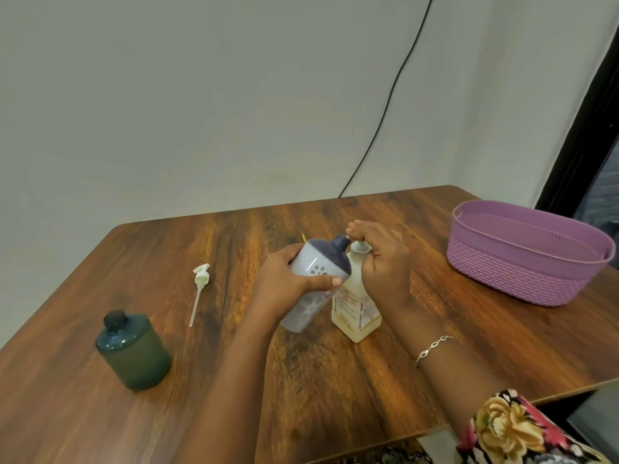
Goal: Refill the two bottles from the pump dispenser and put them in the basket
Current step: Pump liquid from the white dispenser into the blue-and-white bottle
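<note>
My left hand grips a pale lavender bottle with a dark blue top, tilted so its open neck points at the nozzle of the pump dispenser. The pump dispenser, a clear square bottle of yellowish liquid, stands upright mid-table. My right hand is curled over its white pump head, fingers on top. A dark green bottle with a black cap stands at the front left. The purple basket sits at the right of the table; nothing shows inside it.
A loose white pump with its long tube lies on the wooden table left of my hands. A black cable runs down the wall behind the table. A dark window frame is at the far right.
</note>
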